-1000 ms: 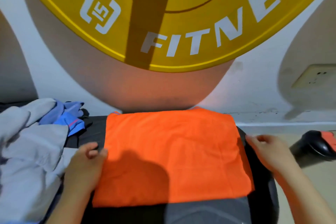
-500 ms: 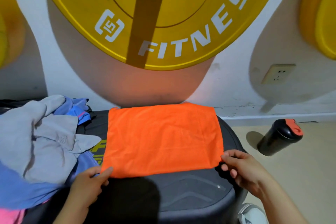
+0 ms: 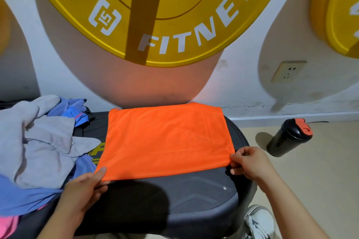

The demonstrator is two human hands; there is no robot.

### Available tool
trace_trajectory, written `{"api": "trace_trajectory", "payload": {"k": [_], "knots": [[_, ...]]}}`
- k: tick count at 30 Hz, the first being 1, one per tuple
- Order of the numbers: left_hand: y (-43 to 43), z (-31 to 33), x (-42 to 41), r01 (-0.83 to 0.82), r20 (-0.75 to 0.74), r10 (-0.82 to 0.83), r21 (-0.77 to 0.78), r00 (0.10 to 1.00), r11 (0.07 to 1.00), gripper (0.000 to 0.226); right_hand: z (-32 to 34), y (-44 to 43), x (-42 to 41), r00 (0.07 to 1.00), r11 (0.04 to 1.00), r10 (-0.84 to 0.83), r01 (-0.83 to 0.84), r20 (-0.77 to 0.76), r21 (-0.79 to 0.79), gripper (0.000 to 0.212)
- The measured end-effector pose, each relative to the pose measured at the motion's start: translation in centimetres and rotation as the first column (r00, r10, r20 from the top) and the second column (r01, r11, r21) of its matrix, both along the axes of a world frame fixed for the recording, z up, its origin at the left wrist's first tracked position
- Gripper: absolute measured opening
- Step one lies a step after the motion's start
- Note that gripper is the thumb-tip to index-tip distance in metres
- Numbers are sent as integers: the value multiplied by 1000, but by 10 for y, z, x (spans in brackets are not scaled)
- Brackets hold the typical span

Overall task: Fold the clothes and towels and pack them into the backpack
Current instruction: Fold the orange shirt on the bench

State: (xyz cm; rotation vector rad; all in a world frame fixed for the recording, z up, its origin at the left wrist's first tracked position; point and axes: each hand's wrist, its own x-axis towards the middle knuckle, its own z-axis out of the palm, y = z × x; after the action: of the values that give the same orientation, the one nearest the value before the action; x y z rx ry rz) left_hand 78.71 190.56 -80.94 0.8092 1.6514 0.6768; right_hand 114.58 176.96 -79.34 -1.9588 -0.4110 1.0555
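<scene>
towel: orange towel, folded to a flat rectangle, lies on the black padded table, far edge near the wall at 12 o'clock.
left hand: left hand at the towel's 7 o'clock corner; thumb on top of the cloth, fingers curled below the edge, pinching the corner.
right hand: right hand at the towel's 4 o'clock corner; fingers curled tight on the corner, cloth bunched slightly there.
towel edge: near edge runs straight between the two hands, low over the table; can't tell if it is lifted.
clothes pile: 9 o'clock of the towel, unfolded; grey shirt on top, blue garment under it, pink cloth at 7 o'clock of the pile. Shirt tip just beside the towel's left edge.
floor: black shaker bottle with orange lid at 3 o'clock, upright, well apart from the table; white shoe at 5 o'clock.
wall: yellow weight plate at 12 o'clock, wall socket at 2 o'clock.
</scene>
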Motion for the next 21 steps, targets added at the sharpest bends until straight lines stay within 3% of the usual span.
{"api": "trace_trajectory", "payload": {"k": [3,8,13,21], "knots": [[-5,-3,-5,-25,11,24,26,1000,999,17,6,-8,13,996,997,47,-42,78,-67,22],[-24,-17,-11,-44,-28,46,80,999,996,16,6,-22,21,992,1000,11,-14,-123,-25,20],[-24,-15,-9,-61,-37,65,103,997,993,10,-2,-25,17,973,1000,1,0,-230,5,12],[-24,-8,-7,-49,-11,50,70,999,996,10,-4,-22,16,909,983,-128,171,-396,73,8]]}}
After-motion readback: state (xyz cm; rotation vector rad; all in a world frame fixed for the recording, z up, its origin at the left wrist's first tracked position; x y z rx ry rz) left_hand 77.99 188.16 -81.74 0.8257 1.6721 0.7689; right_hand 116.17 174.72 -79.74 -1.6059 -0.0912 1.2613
